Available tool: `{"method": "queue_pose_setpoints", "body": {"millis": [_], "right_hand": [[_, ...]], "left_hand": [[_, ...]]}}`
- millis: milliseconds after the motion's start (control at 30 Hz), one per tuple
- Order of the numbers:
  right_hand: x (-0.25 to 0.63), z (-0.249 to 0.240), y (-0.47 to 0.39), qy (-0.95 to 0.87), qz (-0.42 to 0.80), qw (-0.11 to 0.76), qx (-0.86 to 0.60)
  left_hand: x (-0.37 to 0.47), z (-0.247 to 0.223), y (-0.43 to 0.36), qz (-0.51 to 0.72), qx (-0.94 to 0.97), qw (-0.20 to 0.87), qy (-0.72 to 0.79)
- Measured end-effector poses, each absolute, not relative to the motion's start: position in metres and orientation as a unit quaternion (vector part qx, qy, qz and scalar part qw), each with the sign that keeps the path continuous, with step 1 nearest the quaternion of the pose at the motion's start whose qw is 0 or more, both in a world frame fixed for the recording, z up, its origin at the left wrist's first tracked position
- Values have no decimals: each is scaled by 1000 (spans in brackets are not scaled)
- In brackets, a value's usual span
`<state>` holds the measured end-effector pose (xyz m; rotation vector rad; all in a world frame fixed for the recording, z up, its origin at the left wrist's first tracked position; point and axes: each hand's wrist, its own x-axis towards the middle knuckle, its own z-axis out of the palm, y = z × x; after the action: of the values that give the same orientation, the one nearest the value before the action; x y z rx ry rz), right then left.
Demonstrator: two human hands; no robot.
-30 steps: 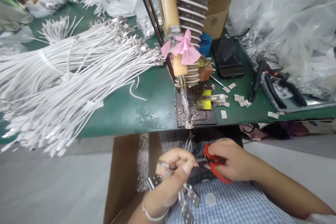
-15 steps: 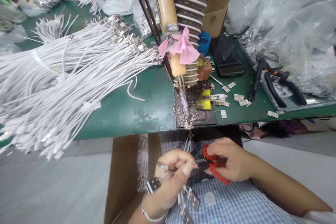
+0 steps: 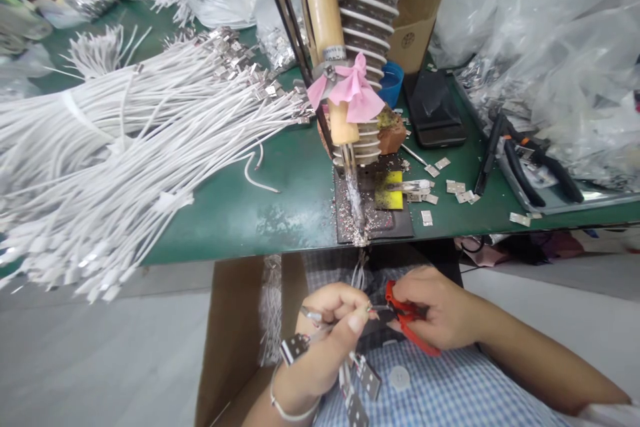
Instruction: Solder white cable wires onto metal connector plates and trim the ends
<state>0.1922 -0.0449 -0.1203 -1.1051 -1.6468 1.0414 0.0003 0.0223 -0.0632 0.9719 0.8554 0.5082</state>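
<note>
short white cables with flat silver connectors (image 3: 369, 379) sit in the left hand (image 3: 330, 340), below the front edge of the table. at least 3 connectors hang out past the palm and wrist. the left thumb and index finger are pinched together on a small wire end; the other fingers are curled over the cables.

a small cutter with red handles (image 3: 419, 339) sits in the right hand (image 3: 443, 307), fingers wrapped around the grips. its thin blades point at the left fingertips; contact with the wire end cannot be told.

above the hands, a soldering iron with a pale wooden handle (image 3: 323, 10) is mounted at a tilt, tip down over a black pad (image 3: 397, 227) strewn with solder specks. a pink cloth bow (image 3: 361, 90) is tied at its clamp. a yellow block (image 3: 397, 192) rests on the pad.

on the green table (image 3: 225, 227), a large bundle of white cables (image 3: 150, 127) lies to the left; a black phone (image 3: 436, 110) lies to the right, near a blue plastic cup (image 3: 393, 83).
</note>
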Motion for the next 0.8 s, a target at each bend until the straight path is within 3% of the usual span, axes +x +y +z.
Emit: {"method": "queue_pose_setpoints", "body": {"millis": [333,533,800], "right_hand": [[186,-117,-43,-664,373,462,-454],[188,-113,-40,-631,429,483,-430],[187,-112,-40,-667,388,456,-443]], "left_hand": [[9,-52,18,272,406,752,443],[9,-51,18,278,411,735,462],[6,-50,17,261,429,741,446]]}}
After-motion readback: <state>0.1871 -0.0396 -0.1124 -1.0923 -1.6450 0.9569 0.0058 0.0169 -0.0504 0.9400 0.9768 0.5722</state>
